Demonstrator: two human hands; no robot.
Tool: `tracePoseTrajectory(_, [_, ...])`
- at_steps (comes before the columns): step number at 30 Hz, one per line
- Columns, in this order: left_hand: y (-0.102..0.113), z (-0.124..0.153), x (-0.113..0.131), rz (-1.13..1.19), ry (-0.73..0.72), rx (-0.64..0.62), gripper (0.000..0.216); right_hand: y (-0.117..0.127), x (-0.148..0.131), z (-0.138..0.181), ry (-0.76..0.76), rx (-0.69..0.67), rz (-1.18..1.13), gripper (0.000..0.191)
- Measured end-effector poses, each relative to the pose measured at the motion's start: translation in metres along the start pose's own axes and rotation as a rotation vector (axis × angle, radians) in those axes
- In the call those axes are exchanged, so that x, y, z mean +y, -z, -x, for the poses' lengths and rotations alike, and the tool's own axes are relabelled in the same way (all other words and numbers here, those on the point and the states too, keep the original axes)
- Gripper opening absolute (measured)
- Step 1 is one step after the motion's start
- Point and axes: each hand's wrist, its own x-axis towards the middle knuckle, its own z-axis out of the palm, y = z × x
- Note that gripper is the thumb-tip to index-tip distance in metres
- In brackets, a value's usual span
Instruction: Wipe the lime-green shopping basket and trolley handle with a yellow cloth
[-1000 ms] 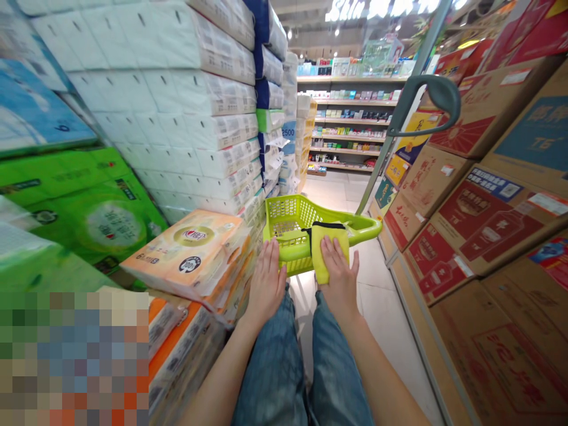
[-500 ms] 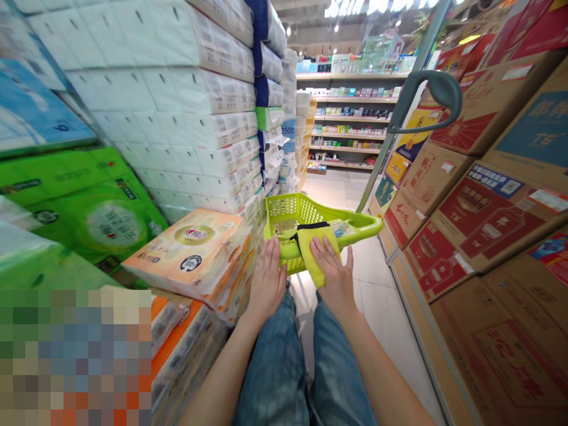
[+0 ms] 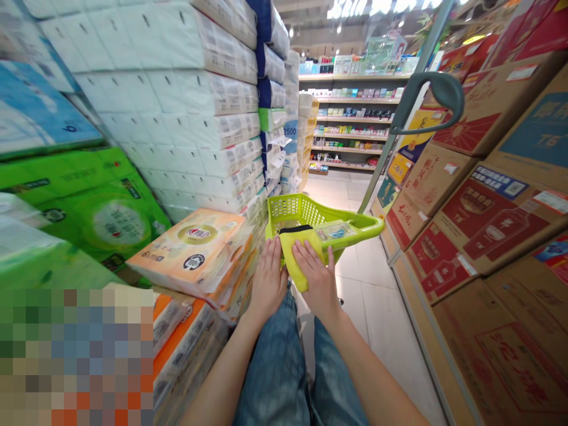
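Observed: a lime-green perforated plastic shopping basket [image 3: 361, 223] stands on the pale tiled floor [image 3: 377, 296] of a shop aisle, directly ahead of the person's knees in blue jeans [image 3: 284, 367]. A yellow cleaning cloth with a dark edge [image 3: 293, 251] is draped over the basket's near rim, its lower corner hanging down the outer wall. The right hand [image 3: 313, 275] lies flat on this cloth, fingers extended and slightly spread, pressing it against the basket; the fingers are not curled round it. The left hand [image 3: 268, 281] is just beside the right, palm down, fingers straight and close together, fingertips touching the near left corner of the basket; it grips nothing. A label shows on the basket's broad rim, just beyond the right hand. A grey loop handle on a long metal pole [image 3: 437, 94] rises from the basket's far right side. To the left, an orange-and-white plastic-wrapped tissue pack [image 3: 195, 248] lies on a low stack near the left hand, with green wrapped packs [image 3: 89, 207] and tall stacks of white tissue packs [image 3: 190, 100] behind it. To the right, brown cardboard cartons with red printing [image 3: 479, 213] line the aisle. Stocked shelves [image 3: 350, 124] close the far end.
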Motion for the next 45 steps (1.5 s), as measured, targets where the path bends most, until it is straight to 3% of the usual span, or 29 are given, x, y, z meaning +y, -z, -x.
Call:
tracePoseTrajectory(10, [0.001,0.0,0.001,-0.007,0.037,0.019,0.065,0.02,0.061,0.019,-0.096,0.096,0.157,0.074])
tracePoseTrajectory(15, [0.006,0.001,-0.002,0.005,0.063,0.024,0.065,0.031,0.11,0.014,-0.212,0.145,0.163,0.071])
tracePoseTrajectory(19, [0.009,0.002,-0.007,0.013,0.072,0.052,0.064,0.041,0.135,0.006,-0.216,0.138,0.209,0.072])
tracePoseTrajectory(28, [0.022,0.014,-0.027,0.021,0.045,0.183,0.056,0.035,0.113,0.008,-0.154,0.265,0.143,0.068])
tracePoseTrajectory(32, [0.039,0.003,-0.013,-0.145,0.129,0.23,0.054,0.028,0.096,0.015,-0.157,0.308,0.084,0.059])
tracePoseTrajectory(36, [0.045,-0.017,0.019,-0.214,-0.023,0.01,0.074,0.028,0.092,0.019,-0.157,0.333,0.051,0.056])
tracePoseTrajectory(40, [0.031,-0.022,0.034,-0.185,-0.195,-0.163,0.079,0.033,0.098,0.023,-0.176,0.33,0.05,0.057])
tracePoseTrajectory(45, [0.012,-0.01,0.037,-0.263,-0.18,-0.072,0.074,0.034,0.097,0.029,-0.184,0.343,0.026,0.056])
